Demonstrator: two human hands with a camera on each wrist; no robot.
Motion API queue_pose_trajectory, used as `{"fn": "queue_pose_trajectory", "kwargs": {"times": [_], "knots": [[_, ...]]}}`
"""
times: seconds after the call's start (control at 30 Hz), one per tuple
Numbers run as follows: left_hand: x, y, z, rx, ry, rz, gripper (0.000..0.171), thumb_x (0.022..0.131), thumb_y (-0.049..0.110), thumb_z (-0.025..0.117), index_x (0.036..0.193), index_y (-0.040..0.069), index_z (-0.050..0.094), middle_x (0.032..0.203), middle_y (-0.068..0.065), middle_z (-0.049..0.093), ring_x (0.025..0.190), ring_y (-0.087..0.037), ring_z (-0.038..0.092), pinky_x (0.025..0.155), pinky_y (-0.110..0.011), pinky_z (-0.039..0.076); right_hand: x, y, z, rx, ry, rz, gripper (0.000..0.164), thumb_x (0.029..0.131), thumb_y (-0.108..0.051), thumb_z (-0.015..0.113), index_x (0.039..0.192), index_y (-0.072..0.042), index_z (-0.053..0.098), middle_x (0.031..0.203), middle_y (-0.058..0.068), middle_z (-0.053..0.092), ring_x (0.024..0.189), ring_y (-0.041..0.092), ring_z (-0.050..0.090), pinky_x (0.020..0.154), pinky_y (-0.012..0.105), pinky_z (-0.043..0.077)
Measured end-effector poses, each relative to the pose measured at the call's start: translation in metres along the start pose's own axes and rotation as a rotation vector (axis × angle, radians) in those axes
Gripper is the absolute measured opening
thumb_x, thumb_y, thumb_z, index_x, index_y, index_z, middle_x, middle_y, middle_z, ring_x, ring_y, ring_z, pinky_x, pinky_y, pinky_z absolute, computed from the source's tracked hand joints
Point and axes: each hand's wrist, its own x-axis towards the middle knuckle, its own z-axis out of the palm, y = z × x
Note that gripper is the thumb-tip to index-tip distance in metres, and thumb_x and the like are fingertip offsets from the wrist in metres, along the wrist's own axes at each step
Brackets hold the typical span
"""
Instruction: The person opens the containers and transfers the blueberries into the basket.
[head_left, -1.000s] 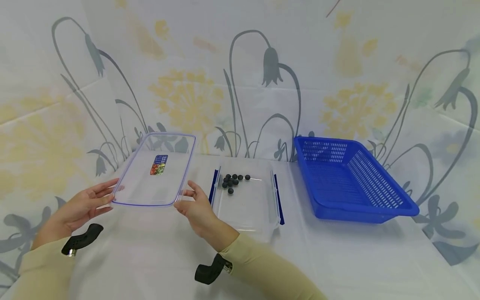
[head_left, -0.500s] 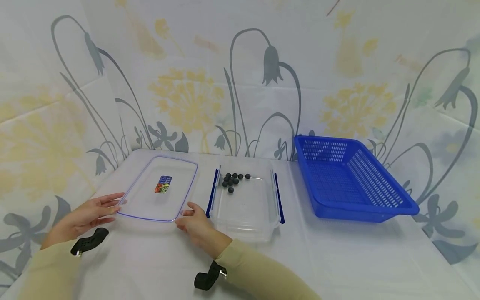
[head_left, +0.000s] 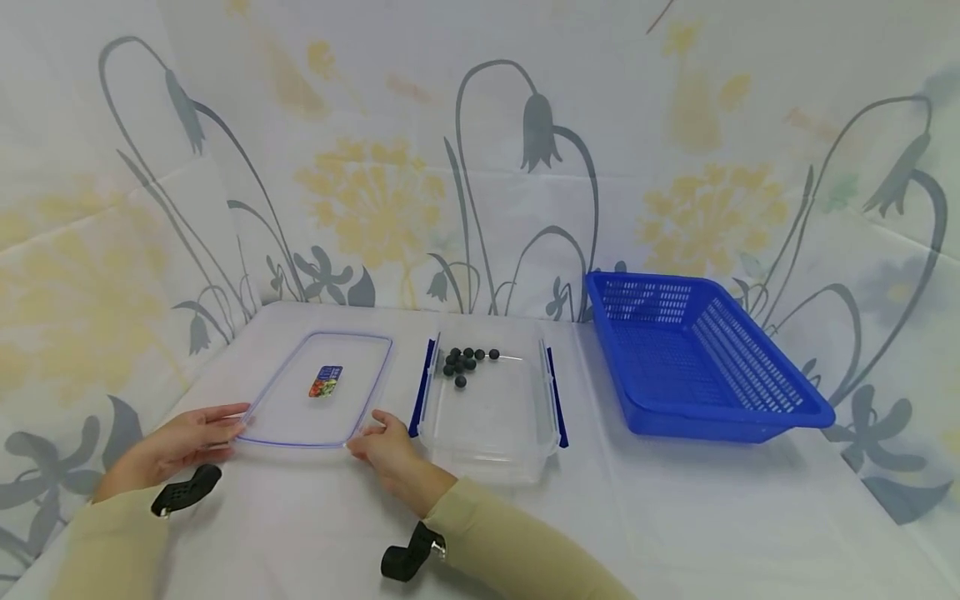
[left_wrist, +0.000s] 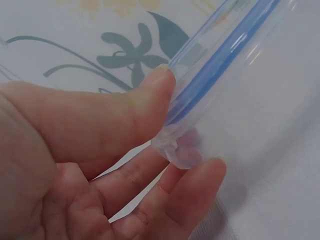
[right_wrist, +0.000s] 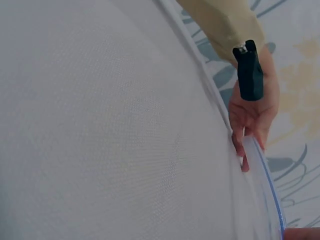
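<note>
A clear plastic lid (head_left: 292, 417) with a blue seal round its rim and a colourful label (head_left: 326, 381) lies low at the table's left. My left hand (head_left: 176, 442) pinches its near left corner; in the left wrist view the thumb is above the lid's edge (left_wrist: 215, 70) and fingers are beneath. At the near right corner my right hand (head_left: 397, 462) grips the rim between thumb and fingers. Right of it stands a clear food box (head_left: 495, 425) with blue side clips, holding several small dark round pieces resembling blueberries (head_left: 461, 363). Whether the lid touches the table is unclear.
A blue plastic basket (head_left: 720, 421) with slotted walls stands on the right of the white-covered table (head_left: 675, 517). Behind rises a flower-patterned cloth (head_left: 405, 108). Each forearm bears a black wrist mount (head_left: 408, 554).
Both hands have lowered the lid towards the table, and it has gone from tilted up to nearly flat. The box, its contents and the basket have stayed in place.
</note>
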Motion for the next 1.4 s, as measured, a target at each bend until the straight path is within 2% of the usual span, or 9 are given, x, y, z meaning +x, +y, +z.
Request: {"fn": "queue_pose_trajectory", "kwargs": {"times": [0.13,0.23,0.47,0.57,0.67,0.83,1.07,1.27,1.4], "knots": [[0.002,-0.001,0.003,0.031,0.016,-0.026,0.039,0.092,0.009,0.059,0.128,-0.003,0.051,0.100,0.011,0.058,0.084,-0.009,0.059,0.077,-0.028,0.052,-0.003,-0.002,0.000,-0.119,0.027,0.005,0.056,0.076,0.011,0.063,0.128,0.008,0.044,0.093,0.009,0.051,0.082,0.020,0.055,0.080,0.034,0.050],[0.004,0.002,0.004,0.094,0.056,-0.053,0.057,0.090,0.010,0.062,0.132,-0.016,0.034,0.098,0.008,0.056,0.083,-0.009,0.060,0.077,-0.030,0.053,-0.005,-0.009,0.003,-0.213,0.046,0.009,0.054,0.074,0.006,0.065,0.126,0.004,0.048,0.103,0.011,0.051,0.094,0.025,0.054,0.088,0.040,0.045],[0.005,0.012,0.011,0.372,0.213,-0.121,0.073,0.086,0.021,0.068,0.134,-0.016,0.027,0.104,-0.013,0.058,0.081,-0.013,0.055,0.070,-0.026,0.051,-0.006,-0.035,0.001,-0.148,-0.029,0.012,0.050,0.076,0.008,0.061,0.125,0.005,0.049,0.102,0.010,0.052,0.098,0.024,0.053,0.093,0.038,0.042],[0.006,0.018,0.020,0.502,0.266,-0.073,0.072,0.086,0.026,0.067,0.133,-0.015,0.030,0.117,-0.029,0.051,0.090,-0.022,0.056,0.075,-0.031,0.051,-0.006,-0.048,-0.002,-0.101,-0.070,0.014,0.047,0.078,0.008,0.060,0.125,0.005,0.049,0.100,0.010,0.054,0.093,0.022,0.057,0.089,0.032,0.046],[0.008,0.026,0.034,0.561,0.305,0.000,0.072,0.088,0.032,0.065,0.135,-0.012,0.031,0.126,-0.034,0.043,0.099,-0.032,0.056,0.083,-0.040,0.049,-0.006,-0.061,-0.005,-0.058,-0.101,0.008,0.044,0.081,0.008,0.060,0.124,0.005,0.050,0.101,0.011,0.055,0.095,0.022,0.058,0.088,0.030,0.048],[0.013,0.043,0.064,0.453,0.305,0.146,0.066,0.091,0.028,0.061,0.136,-0.009,0.032,0.124,-0.031,0.046,0.100,-0.031,0.059,0.085,-0.037,0.050,-0.006,-0.081,-0.014,-0.023,-0.134,-0.016,0.040,0.084,0.007,0.059,0.123,0.005,0.050,0.105,0.015,0.054,0.102,0.027,0.058,0.089,0.030,0.047],[0.021,0.066,0.111,0.249,0.186,0.272,0.056,0.091,0.015,0.060,0.134,-0.010,0.033,0.115,-0.024,0.048,0.090,-0.014,0.061,0.082,-0.034,0.051,-0.002,-0.103,-0.037,-0.008,-0.115,-0.038,0.039,0.085,0.008,0.058,0.124,0.006,0.050,0.112,0.016,0.052,0.103,0.027,0.056,0.091,0.030,0.046],[0.039,0.073,0.157,0.185,0.075,0.246,0.056,0.090,0.018,0.062,0.133,-0.006,0.036,0.115,-0.022,0.048,0.103,-0.037,0.056,0.083,-0.036,0.051,0.008,-0.116,-0.060,0.000,-0.079,-0.069,0.040,0.086,0.008,0.055,0.126,0.008,0.047,0.121,0.019,0.048,0.106,0.026,0.053,0.095,0.031,0.043],[0.053,0.074,0.185,0.156,0.042,0.203,0.057,0.089,0.020,0.064,0.133,-0.004,0.038,0.118,-0.022,0.047,0.105,-0.036,0.054,0.082,-0.038,0.052,0.015,-0.123,-0.075,-0.028,-0.051,-0.091,0.041,0.086,0.007,0.055,0.127,0.009,0.046,0.122,0.022,0.050,0.107,0.027,0.053,0.096,0.033,0.042]]}}
